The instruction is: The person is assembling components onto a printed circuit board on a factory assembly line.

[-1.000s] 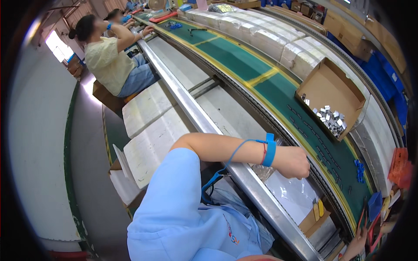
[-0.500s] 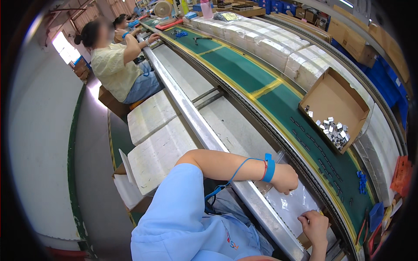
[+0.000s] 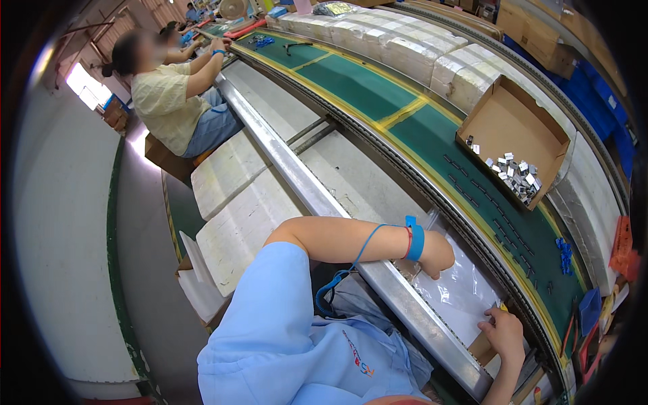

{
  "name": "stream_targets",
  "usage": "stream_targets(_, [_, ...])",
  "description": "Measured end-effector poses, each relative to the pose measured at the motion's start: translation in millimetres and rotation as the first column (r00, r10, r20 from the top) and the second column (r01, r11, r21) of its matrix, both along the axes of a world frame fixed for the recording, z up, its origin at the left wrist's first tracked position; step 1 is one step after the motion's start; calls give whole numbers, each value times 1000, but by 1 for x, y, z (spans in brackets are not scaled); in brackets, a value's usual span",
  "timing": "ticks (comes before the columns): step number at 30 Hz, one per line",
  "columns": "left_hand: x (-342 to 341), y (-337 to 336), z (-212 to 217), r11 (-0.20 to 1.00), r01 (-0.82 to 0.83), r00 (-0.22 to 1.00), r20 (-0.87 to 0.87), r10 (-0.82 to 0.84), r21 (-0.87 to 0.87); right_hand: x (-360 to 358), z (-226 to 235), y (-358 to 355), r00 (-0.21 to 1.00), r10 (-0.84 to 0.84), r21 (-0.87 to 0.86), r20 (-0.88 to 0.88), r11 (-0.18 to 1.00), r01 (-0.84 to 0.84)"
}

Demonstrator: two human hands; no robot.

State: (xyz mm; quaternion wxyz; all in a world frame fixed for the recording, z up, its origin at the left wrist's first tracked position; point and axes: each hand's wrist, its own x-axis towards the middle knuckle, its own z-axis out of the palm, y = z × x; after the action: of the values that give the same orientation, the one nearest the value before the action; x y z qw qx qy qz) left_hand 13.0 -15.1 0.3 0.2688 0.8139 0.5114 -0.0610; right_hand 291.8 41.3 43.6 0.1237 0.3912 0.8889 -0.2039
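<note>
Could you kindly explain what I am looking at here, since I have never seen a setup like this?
Certainly. There is no robot: these are a person's own bare hands, seen from above by a wide fisheye camera worn on the head, so straight edges look bent. The left hand, with a blue wristband at its wrist, is curled above clear plastic. The right hand is at the plastic's near end; I cannot tell whether either holds anything. Beyond them, a green belt carries small dark pieces in rows and a cluster of blue pieces. An open cardboard box contains small silvery pieces. A co-worker sits farther along the line.
</note>
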Motion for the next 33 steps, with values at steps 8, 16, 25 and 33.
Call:
stream_targets(8, [-2,-1,1,1000,9,1000,-1,-9,6,0,-1,0,1000,-8,-2,16,1000,8])
stream_targets(16, [-3,3,-2,999,38,999,-7,-38,3,3,-3,3,1000,-5,-25,14,1000,5])
stream_targets(25, [-4,2,-6,999,48,999,-3,-48,13,4,-3,3,1000,-5,-25,-6,1000,5])
stream_targets(33, [-6,-1,0,999,48,999,7,-48,15,1,4,-1,1000,-10,-20,23,1000,11])
